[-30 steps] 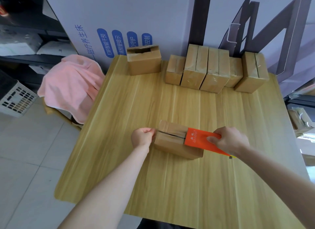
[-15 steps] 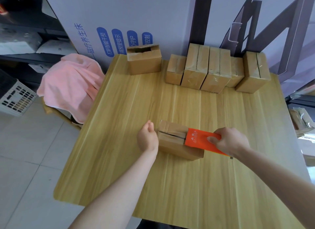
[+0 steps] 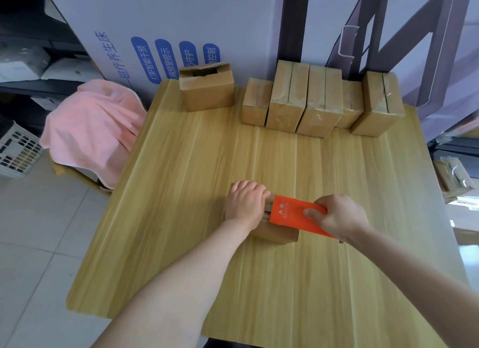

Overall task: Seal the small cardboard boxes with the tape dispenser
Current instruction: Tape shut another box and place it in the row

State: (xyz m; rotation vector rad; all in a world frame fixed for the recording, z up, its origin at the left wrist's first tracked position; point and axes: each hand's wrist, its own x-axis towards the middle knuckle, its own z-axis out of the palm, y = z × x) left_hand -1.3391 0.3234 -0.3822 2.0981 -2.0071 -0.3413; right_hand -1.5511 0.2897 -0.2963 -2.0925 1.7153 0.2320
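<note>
Writing on orange dispenser (image 3: 287, 213) unreadable; right hand (image 3: 340, 218) grips it; left hand (image 3: 243, 205) holds box (image 3: 275, 235).

bright, even, diffuse light with no hard shadows; only faint soft shade lies on the table (image 3: 181, 166) beside the left hand (image 3: 245, 205) and under the small box (image 3: 277, 235). a blown-out white patch (image 3: 462, 201) glares at the right edge. the shelves (image 3: 26, 70) at left are dim. the wide-angle lens bows lines near the borders, and detail is slightly soft

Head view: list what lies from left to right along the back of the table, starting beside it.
pink towel → open-topped box → row of closed boxes
</note>
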